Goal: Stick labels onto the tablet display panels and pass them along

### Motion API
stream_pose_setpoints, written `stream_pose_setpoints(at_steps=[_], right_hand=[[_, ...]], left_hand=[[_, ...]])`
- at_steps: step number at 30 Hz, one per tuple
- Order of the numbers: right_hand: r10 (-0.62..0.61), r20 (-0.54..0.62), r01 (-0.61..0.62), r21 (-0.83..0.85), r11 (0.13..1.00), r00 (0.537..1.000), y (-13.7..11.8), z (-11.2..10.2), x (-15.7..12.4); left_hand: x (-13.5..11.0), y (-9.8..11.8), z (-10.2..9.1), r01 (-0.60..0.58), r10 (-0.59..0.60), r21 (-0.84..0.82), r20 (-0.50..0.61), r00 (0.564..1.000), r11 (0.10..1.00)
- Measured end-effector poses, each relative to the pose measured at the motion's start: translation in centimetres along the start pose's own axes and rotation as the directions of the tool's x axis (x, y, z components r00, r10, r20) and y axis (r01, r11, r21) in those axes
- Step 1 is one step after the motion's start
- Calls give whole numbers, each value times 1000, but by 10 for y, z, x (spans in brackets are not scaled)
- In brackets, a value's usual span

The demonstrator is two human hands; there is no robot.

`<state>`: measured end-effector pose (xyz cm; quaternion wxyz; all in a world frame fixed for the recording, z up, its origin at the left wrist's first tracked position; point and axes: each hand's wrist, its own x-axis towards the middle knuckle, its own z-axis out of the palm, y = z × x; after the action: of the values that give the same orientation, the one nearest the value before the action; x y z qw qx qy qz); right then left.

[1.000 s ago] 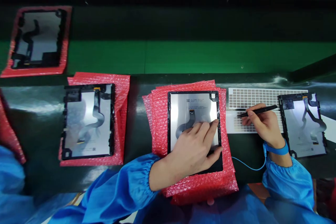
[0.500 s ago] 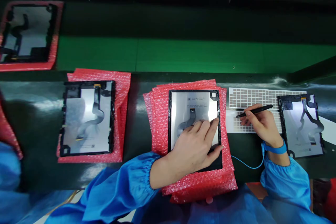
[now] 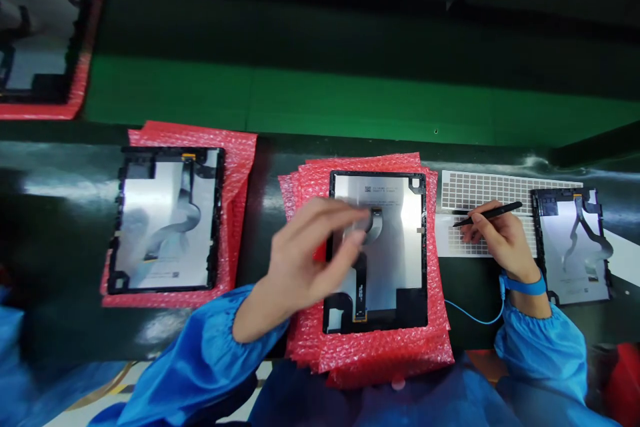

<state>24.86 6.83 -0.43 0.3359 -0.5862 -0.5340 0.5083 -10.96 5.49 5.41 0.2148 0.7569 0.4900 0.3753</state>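
Observation:
My left hand (image 3: 310, 250) hovers over the left side of a tablet display panel (image 3: 400, 260), fingers stretched out and thumb apart, slightly blurred. Nothing shows in it. The panel lies silver back up in a black frame, with a dark flex cable (image 3: 360, 290) running down it. Beneath are stacked red bubble-wrap bags (image 3: 390, 353). To the right, my right hand (image 3: 500, 240) grips slim black tweezers (image 3: 495, 211), their tip over a white sheet of small pale stickers (image 3: 455, 247). A blue wrist strap (image 3: 525, 285) circles that wrist.
Another display panel (image 3: 575, 267) lies right of my right hand, overlapping the sticker sheets. On the left, a further panel (image 3: 170, 213) rests on red bubble wrap (image 3: 240, 173). One more panel (image 3: 40, 47) lies at the upper left. A blue cord (image 3: 473, 317) trails from the strap.
My left hand has lifted off the panel's right edge and moved left, uncovering the panel's lower part and cable. The right hand stays nearly still with the tweezers. The view has shifted slightly.

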Motion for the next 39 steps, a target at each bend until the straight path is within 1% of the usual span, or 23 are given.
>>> stream_pose_setpoints(at_steps=[1,2,3,5,7,11,14,16,18,20,22,25,27,29,31,34,39], right_hand=[[7,5,-7,8,1000,1000,-1,0,1],[13,8,-13,19,1000,1000,-1,0,1],[19,11,-19,33,999,1000,-2,-1,2],[34,12,-35,68,997,999,-3,-2,3],[56,12,-57,106,993,998,-2,-5,5],[63,17,-65,198,978,998,-3,-14,8],[33,6,-34,241,970,999,-19,-12,8],[-8,7,6,242,970,1000,-39,-1,6],[-61,27,53,237,970,998,-63,19,4],[-103,64,85,230,970,993,-87,46,3],[-116,118,88,217,972,986,-106,78,4],[-99,186,60,206,977,978,-120,121,8],[-89,204,46,203,978,975,-121,141,13],[-85,205,45,190,981,975,-118,152,19],[-90,190,57,171,984,978,-114,157,25],[-90,189,61,154,986,978,-111,158,31],[-58,210,30,135,990,976,-110,160,35]], left_hand=[[0,-12,-1,42,-37,51,-89,995,998],[-1,-23,-1,79,-65,86,-148,987,993],[-3,-34,0,103,-86,98,-171,982,990],[-9,-51,5,131,-122,57,-140,983,990],[-17,-60,10,144,-144,-15,-101,984,990],[-29,-66,18,147,-157,-115,-86,984,982],[-33,-69,20,131,-144,-153,-78,986,980],[-35,-72,21,107,-121,-171,-73,990,979],[-38,-75,23,89,-103,-187,-65,993,978],[-40,-77,24,84,-96,-200,-52,994,976],[-42,-78,24,83,-93,-212,-38,995,974],[-44,-78,25,78,-84,-229,-17,996,970],[-43,-77,24,79,-83,-237,-6,997,968],[-42,-76,24,77,-80,-244,-2,997,967],[-41,-76,24,70,-73,-249,-3,997,966],[-41,-74,24,75,-79,-257,-7,997,964],[-41,-74,25,87,-99,-276,-30,995,957]])
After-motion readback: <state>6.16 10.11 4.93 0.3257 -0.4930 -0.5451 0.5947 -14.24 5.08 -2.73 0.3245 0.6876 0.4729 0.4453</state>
